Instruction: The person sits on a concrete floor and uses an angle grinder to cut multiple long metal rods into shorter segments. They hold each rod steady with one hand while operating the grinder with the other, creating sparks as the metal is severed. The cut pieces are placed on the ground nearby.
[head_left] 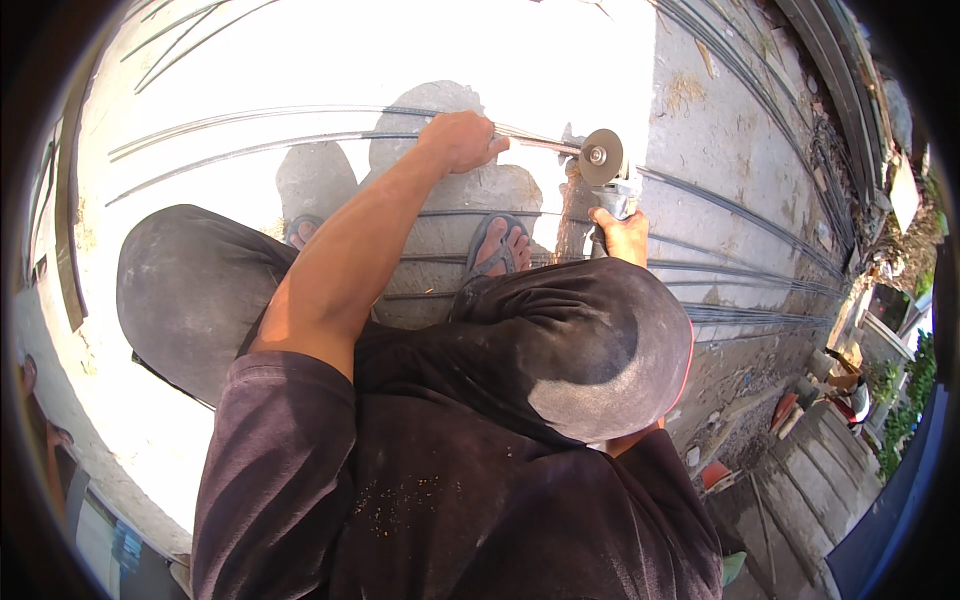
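My left hand point(462, 142) is closed around thin steel reinforcing bars point(300, 112) lying crosswise over the pale concrete. To its right, my right hand point(625, 236) grips an angle grinder point(618, 200), its fingers partly hidden behind my knee. The grinder's round cutting disc point(602, 158) stands at the right end of the held bars; whether it touches them I cannot tell. Beneath the bars, near the disc, lies a rough brown strip of wood point(573, 215). Another bar point(240, 155) runs just below the held ones.
My sandalled foot point(500, 246) is close below the bars. Several long bars point(740, 205) stretch to the right, and more point(735, 65) curve along the upper right. Planks and debris point(900, 190) line the right edge. A person's limbs point(55, 440) show at far left.
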